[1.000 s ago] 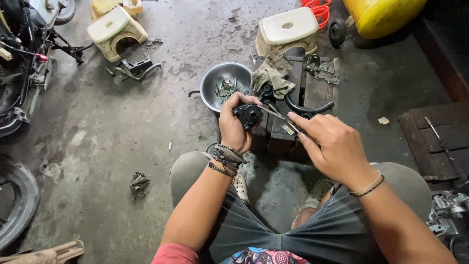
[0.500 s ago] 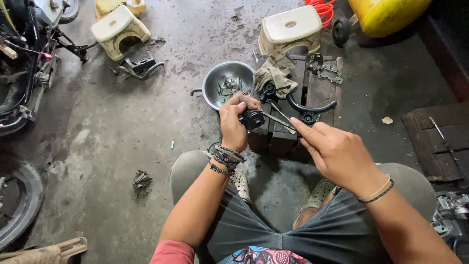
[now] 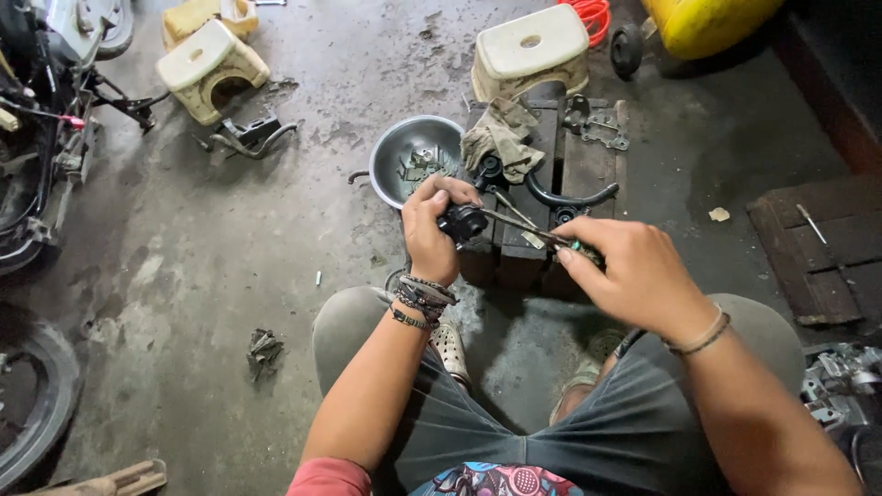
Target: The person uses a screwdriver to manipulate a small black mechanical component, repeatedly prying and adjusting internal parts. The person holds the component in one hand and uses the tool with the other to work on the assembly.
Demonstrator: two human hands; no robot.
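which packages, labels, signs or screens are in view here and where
None that can be made out: no package, label, sign or screen shows.
The left hand grips a small black part; the right hand works a thin metal tool into it, above a wooden block on the floor.

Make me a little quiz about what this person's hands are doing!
1. True or false: the left hand holds a small black part.
2. What does the right hand hold? A) a screwdriver B) a hammer C) a rag
3. What shiny round thing lies just beyond the left hand?

Key: 1 true. 2 A. 3 a metal bowl.
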